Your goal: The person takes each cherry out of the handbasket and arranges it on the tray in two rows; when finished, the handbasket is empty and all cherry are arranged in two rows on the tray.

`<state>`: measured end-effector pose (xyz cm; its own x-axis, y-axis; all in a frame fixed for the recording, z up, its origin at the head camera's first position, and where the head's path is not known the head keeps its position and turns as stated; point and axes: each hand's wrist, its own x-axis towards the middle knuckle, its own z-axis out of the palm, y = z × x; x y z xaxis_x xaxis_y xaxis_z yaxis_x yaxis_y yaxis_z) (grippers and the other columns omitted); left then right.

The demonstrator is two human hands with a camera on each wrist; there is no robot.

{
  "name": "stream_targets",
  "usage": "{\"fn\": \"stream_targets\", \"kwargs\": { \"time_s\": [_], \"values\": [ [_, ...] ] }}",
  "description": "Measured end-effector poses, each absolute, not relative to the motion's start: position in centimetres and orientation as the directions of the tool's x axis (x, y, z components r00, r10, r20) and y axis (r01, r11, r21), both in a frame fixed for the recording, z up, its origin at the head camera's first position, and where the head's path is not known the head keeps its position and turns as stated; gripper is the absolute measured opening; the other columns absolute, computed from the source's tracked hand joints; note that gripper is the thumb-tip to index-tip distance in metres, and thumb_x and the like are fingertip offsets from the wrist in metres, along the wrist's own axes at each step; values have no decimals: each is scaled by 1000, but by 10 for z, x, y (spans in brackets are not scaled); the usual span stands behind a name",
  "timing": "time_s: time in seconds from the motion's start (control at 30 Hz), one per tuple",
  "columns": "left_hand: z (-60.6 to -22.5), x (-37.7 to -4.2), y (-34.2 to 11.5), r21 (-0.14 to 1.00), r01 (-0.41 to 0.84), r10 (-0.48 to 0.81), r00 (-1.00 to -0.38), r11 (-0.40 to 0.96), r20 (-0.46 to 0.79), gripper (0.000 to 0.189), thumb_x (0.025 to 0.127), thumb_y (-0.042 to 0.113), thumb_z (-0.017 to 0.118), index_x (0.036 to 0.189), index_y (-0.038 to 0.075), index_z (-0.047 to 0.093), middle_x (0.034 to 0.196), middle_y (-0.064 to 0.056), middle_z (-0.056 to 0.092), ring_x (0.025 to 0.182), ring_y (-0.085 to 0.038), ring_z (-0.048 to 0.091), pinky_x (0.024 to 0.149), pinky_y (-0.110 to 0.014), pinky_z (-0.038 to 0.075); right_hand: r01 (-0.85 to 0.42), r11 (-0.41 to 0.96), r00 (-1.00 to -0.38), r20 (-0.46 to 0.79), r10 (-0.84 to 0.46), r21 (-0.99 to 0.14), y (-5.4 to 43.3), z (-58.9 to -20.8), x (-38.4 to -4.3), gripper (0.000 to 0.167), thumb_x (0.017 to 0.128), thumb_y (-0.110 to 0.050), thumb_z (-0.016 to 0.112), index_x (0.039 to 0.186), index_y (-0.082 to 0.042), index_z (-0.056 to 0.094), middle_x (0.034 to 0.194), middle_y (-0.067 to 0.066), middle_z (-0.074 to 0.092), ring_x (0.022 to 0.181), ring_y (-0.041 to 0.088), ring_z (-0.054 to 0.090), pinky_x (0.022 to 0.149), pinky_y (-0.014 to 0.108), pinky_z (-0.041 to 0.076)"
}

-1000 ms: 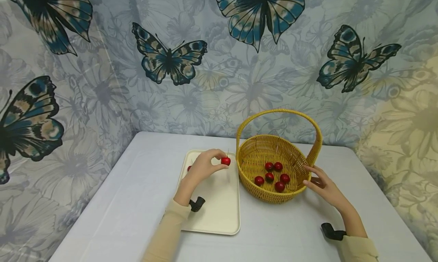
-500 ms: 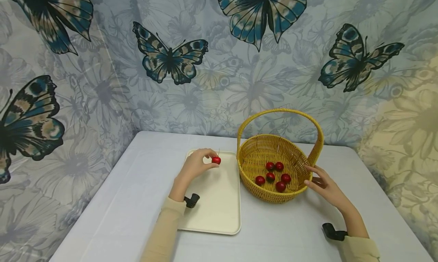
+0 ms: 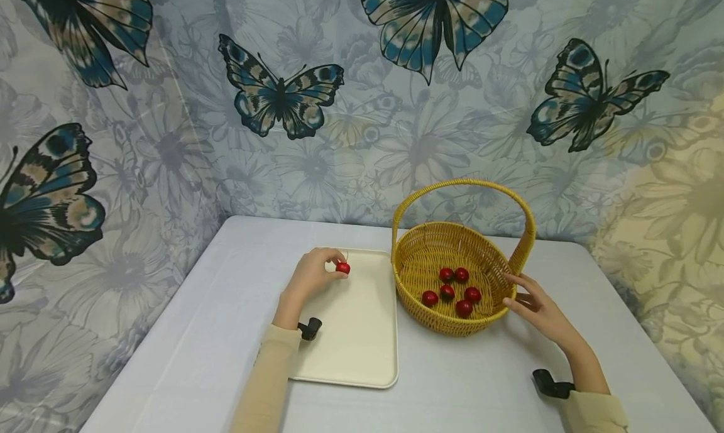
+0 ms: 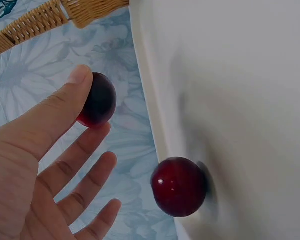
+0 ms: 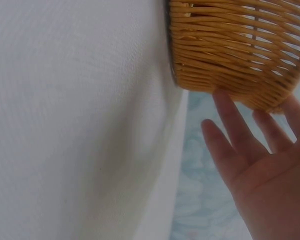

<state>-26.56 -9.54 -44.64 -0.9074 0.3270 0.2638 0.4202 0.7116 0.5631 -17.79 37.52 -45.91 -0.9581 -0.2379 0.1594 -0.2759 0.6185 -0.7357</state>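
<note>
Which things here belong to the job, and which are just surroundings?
Part of the job:
- left hand, pinching a cherry
- second cherry, on the tray
- basket with six cherries inside
- right hand, touching the basket

Just surroundings:
- white table
- butterfly backdrop
- black wrist gadgets

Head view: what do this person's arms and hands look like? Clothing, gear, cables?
Beige left sleeve and right sleeve, both long. Left hand and right hand bare, no gloves. Small, black, angular left wrist camera and right wrist camera. No cables visible.
</note>
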Motion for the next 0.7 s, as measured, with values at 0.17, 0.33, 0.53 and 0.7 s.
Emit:
{"fn": "stream_targets", "kwargs": {
  "time_s": [0.17, 0.33, 0.53, 0.7],
  "values": [
    [-451, -268, -98, 536, 410, 322, -912, 738, 254, 20, 70, 25, 81, 86, 22, 69, 84, 8, 66, 94, -20, 59, 84, -38, 44, -274, 616, -959, 158, -237, -738, 375, -459, -177, 55, 94, -15, 54, 143, -5, 31, 146, 30, 16, 112, 53, 45, 77, 13, 44],
    [-455, -270, -101, 515, 404, 322, -915, 756, 244, 18, 70, 26, 81, 85, 24, 69, 83, 10, 66, 95, -17, 59, 86, -38, 44, -274, 619, -959, 158, -236, -736, 375, -459, -177, 55, 94, -15, 54, 143, -5, 30, 146, 30, 15, 112, 52, 45, 76, 13, 44],
    [-457, -269, -104, 505, 382, 323, -924, 774, 204, 18, 71, 25, 81, 85, 24, 70, 81, 10, 66, 91, -18, 58, 87, -39, 42, -279, 624, -958, 164, -237, -730, 375, -459, -177, 55, 94, -15, 55, 143, -5, 31, 146, 30, 16, 112, 52, 45, 77, 13, 44],
    [-457, -268, -106, 497, 356, 318, -934, 791, 163, 21, 69, 26, 82, 86, 22, 71, 80, 9, 64, 88, -19, 54, 86, -40, 41, -278, 624, -958, 160, -239, -731, 375, -459, -178, 56, 94, -15, 55, 143, -6, 30, 146, 30, 16, 113, 51, 45, 77, 13, 44]
  ]
}}
